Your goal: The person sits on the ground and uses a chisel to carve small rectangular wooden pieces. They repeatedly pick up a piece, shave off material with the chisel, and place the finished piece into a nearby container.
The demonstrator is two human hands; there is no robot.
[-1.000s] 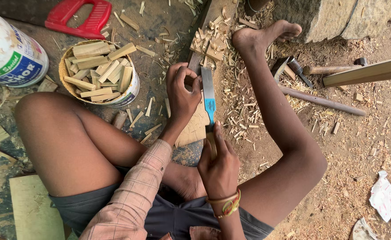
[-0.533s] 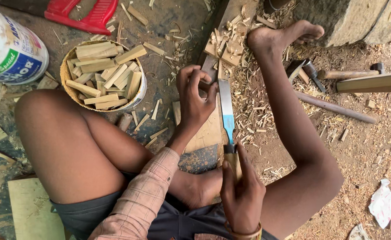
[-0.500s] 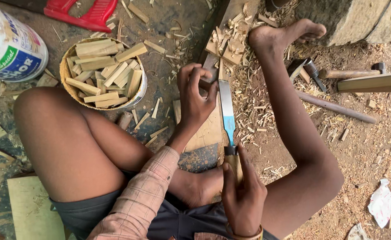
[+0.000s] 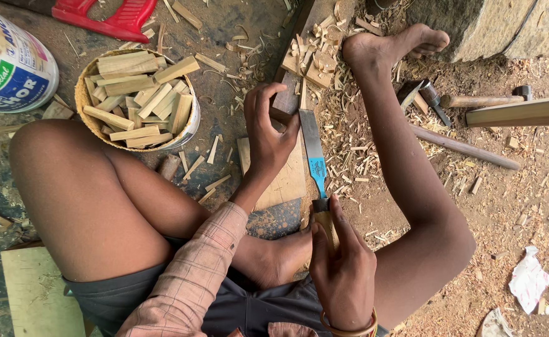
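Note:
My right hand (image 4: pixel 343 271) grips the wooden handle of a broad chisel (image 4: pixel 312 153) whose blade, marked with a blue label, points away from me. Its tip rests on a small dark wood piece (image 4: pixel 285 100). My left hand (image 4: pixel 268 131) holds that wood piece down, fingers curled over it, on a long dark block. A pale flat board (image 4: pixel 284 181) lies under my left wrist. I sit on the ground with my bare right foot (image 4: pixel 390 43) stretched forward and my left knee (image 4: pixel 49 162) bent.
A round basket (image 4: pixel 93 125) full of cut wooden sticks stands at my left. A white plastic bucket (image 4: pixel 6 62) and a red plastic object (image 4: pixel 109 15) lie beyond it. Hammers and a wooden plank (image 4: pixel 524 112) lie right; shavings litter the dirt.
The chisel and my right hand have shifted slightly right and toward me, then the blade tip came onto the wood piece. My left hand stays on the piece.

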